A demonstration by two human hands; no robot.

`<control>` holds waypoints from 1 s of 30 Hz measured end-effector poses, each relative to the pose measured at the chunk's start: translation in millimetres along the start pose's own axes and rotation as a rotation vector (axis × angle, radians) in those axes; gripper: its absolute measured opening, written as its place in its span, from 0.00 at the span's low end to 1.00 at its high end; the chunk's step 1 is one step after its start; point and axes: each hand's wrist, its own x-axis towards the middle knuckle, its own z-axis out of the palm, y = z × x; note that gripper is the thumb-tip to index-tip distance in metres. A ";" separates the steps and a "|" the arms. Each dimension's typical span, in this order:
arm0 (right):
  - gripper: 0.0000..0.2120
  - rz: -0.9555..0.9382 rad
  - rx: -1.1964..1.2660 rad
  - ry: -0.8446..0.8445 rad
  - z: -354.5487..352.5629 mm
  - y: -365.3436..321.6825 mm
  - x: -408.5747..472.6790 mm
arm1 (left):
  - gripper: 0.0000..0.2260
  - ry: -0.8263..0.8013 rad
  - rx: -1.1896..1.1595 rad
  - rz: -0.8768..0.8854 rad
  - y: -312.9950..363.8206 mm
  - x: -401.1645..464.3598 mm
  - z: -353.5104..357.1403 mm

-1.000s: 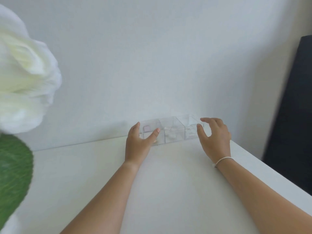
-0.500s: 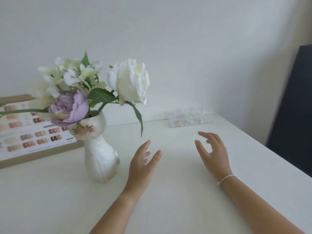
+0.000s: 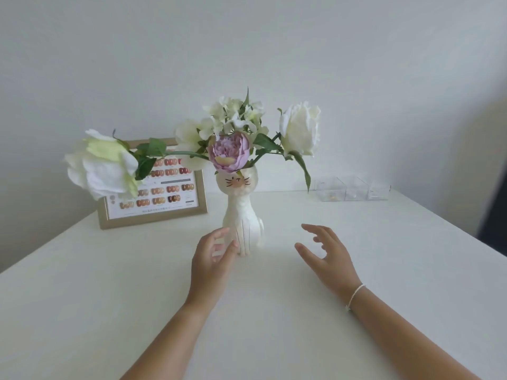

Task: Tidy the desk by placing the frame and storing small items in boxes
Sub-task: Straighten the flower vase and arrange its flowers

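A gold frame (image 3: 153, 216) with a nail-colour chart stands upright at the back left of the white desk, partly hidden by flowers. A row of three clear small boxes (image 3: 352, 192) sits against the wall at the back right, with small items inside. My left hand (image 3: 212, 259) hovers open just in front of a white cat-shaped vase (image 3: 242, 223), fingertips close to its base. My right hand (image 3: 327, 255), with a thin bracelet on the wrist, is open and held above the desk to the right of the vase. Neither hand holds anything.
The vase carries white roses and a purple flower (image 3: 229, 153) that spread wide over the desk's middle. The white desk (image 3: 274, 311) runs to a right edge, beyond which a dark object (image 3: 493, 215) stands. A pale wall is behind.
Both hands have let go of the clear boxes and pulled back toward me. The view has swung left, so the vase now stands centred between my hands and the whole frame shows.
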 end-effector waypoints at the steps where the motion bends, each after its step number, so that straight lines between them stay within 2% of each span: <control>1: 0.19 -0.004 0.006 -0.028 8.3 -3.1 2.2 | 0.14 0.010 0.001 -0.017 -4.0 5.3 -5.0; 7: 0.25 0.029 0.118 -0.128 46.5 -14.7 26.3 | 0.23 -0.077 -0.017 -0.075 -17.9 35.3 -7.6; 11: 0.28 0.077 0.238 -0.196 65.3 -20.0 43.4 | 0.23 -0.154 -0.024 -0.076 -26.4 53.0 -6.2; 14: 0.24 0.083 0.272 -0.226 73.2 -18.9 53.9 | 0.21 -0.230 -0.086 -0.068 -31.7 62.5 -5.0; 20: 0.17 0.056 0.265 -0.184 78.7 -7.2 69.4 | 0.22 -0.277 -0.095 -0.069 -37.2 80.1 3.9; 30: 0.19 0.027 0.221 -0.045 71.4 36.0 131.4 | 0.22 -0.323 -0.110 -0.039 -47.2 143.4 65.9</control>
